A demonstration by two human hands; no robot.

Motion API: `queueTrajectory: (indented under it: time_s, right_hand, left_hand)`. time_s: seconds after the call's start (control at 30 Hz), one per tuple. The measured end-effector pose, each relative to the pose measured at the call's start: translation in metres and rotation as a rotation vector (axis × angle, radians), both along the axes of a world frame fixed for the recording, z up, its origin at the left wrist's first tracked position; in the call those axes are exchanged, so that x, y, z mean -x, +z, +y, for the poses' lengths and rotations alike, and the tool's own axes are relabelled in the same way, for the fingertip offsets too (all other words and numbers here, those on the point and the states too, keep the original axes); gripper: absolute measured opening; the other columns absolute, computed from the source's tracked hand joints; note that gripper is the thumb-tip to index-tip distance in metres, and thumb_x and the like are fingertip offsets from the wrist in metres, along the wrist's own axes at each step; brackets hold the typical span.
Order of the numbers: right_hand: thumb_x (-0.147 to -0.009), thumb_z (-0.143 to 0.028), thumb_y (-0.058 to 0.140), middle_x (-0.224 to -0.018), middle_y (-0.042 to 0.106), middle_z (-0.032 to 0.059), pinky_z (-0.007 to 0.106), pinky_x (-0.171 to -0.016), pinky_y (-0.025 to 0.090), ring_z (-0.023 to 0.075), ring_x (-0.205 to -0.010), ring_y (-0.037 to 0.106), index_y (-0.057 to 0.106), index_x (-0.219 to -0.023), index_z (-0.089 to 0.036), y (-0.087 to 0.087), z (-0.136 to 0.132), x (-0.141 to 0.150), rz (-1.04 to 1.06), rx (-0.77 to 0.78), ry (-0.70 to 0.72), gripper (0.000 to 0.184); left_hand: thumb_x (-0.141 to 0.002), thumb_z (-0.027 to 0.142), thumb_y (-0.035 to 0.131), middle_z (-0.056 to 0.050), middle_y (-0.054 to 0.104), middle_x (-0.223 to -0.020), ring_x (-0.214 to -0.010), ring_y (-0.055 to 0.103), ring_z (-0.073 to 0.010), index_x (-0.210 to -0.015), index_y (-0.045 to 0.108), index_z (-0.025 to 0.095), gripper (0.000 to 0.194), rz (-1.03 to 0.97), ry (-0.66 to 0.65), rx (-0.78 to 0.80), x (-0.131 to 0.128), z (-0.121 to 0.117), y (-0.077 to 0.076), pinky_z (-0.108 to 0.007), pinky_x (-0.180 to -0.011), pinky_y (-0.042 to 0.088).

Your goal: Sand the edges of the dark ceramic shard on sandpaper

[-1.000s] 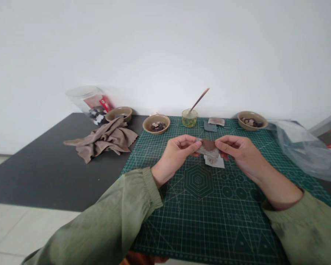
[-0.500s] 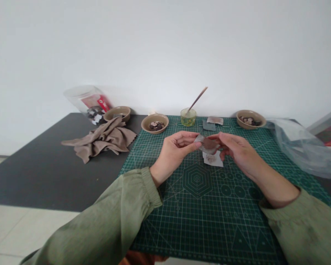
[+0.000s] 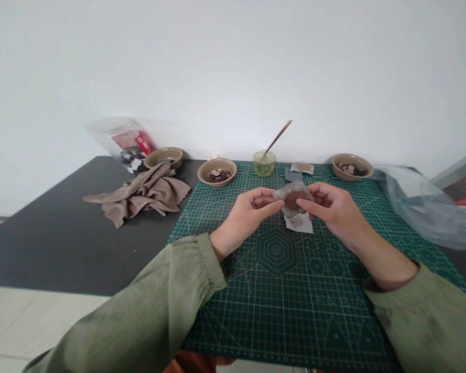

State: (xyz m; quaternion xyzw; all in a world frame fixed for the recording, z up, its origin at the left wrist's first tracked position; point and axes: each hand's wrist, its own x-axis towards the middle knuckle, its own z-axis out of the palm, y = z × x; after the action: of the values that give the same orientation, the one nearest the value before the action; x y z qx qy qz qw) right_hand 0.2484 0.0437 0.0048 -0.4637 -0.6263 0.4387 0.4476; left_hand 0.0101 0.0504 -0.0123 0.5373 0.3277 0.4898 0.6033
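My left hand point(image 3: 252, 211) and my right hand point(image 3: 332, 210) both pinch a small grey square piece with a round brown patch point(image 3: 293, 198), held just above the green cutting mat point(image 3: 279, 290). The piece is tilted up towards me. Under it on the mat lies a small white card point(image 3: 301, 224) with a pale patch on it. Both sleeves are olive green.
Along the back stand three tan bowls of small pieces point(image 3: 217, 171) point(image 3: 163, 156) point(image 3: 351, 166), a glass jar of yellowish liquid with a stick point(image 3: 264, 163), and two small squares point(image 3: 302, 168). A crumpled brown cloth point(image 3: 142, 193) and tipped plastic tub point(image 3: 120, 141) lie left; a clear plastic bag point(image 3: 423, 207) lies right.
The grey piece has turned from lying flat between my fingers to tilted upright, facing me. My right hand has shifted slightly left and up; my left hand has hardly moved.
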Motion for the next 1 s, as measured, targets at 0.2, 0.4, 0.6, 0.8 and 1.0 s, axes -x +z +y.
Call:
queueTrajectory:
  time_s: [0.2, 0.4, 0.6, 0.8, 1.0]
  right_hand:
    - [-0.088, -0.054, 0.090, -0.082, 0.080, 0.0040, 0.030, -0.056, 0.054, 0.0189, -0.067, 0.069, 0.079, -0.098, -0.021, 0.0041, -0.0007, 0.0030, 0.048, 0.035, 0.001, 0.036]
    - [-0.085, -0.054, 0.092, -0.074, 0.079, 0.0035, 0.031, -0.052, 0.052, 0.0203, -0.062, 0.069, 0.079, -0.095, -0.022, 0.0027, 0.0006, 0.0026, 0.039, 0.037, -0.057, 0.036]
    - [-0.087, -0.050, 0.092, -0.076, 0.079, 0.0039, 0.031, -0.051, 0.051, 0.0208, -0.063, 0.070, 0.081, -0.099, -0.022, 0.0002, 0.0003, 0.0011, 0.037, 0.016, -0.074, 0.033]
    - [-0.088, -0.045, 0.092, -0.075, 0.078, 0.0027, 0.031, -0.052, 0.051, 0.0207, -0.064, 0.070, 0.080, -0.101, -0.022, -0.0019, 0.0007, -0.0005, 0.040, -0.003, -0.061, 0.029]
    - [-0.095, -0.045, 0.085, -0.115, 0.082, 0.0103, 0.035, -0.062, 0.056, 0.0249, -0.086, 0.076, 0.078, -0.123, -0.023, -0.0002, -0.0026, 0.0015, -0.147, -0.206, -0.104, 0.036]
  left_hand:
    - [-0.090, 0.039, 0.093, -0.002, 0.078, -0.087, -0.077, 0.070, -0.0132, -0.103, 0.079, 0.016, 0.030, 0.007, 0.032, -0.015, 0.0003, 0.0010, 0.0014, -0.026, -0.075, 0.056]
    - [-0.089, 0.041, 0.093, -0.001, 0.076, -0.085, -0.075, 0.068, -0.0130, -0.102, 0.077, 0.017, 0.032, 0.006, 0.066, -0.033, 0.0000, 0.0008, 0.0023, -0.026, -0.073, 0.055]
    - [-0.089, 0.038, 0.093, -0.001, 0.076, -0.083, -0.073, 0.068, -0.0127, -0.099, 0.076, 0.017, 0.029, 0.017, 0.088, -0.048, 0.0005, 0.0003, 0.0042, -0.026, -0.071, 0.054]
    - [-0.092, 0.039, 0.090, -0.002, 0.077, -0.085, -0.074, 0.067, -0.0126, -0.102, 0.077, 0.016, 0.028, 0.033, 0.079, -0.056, 0.0012, -0.0013, 0.0069, -0.025, -0.068, 0.052]
    - [-0.092, 0.043, 0.090, -0.004, 0.079, -0.091, -0.072, 0.067, -0.0127, -0.104, 0.078, 0.016, 0.032, 0.045, 0.081, -0.056, 0.0017, -0.0011, 0.0059, -0.024, -0.062, 0.050]
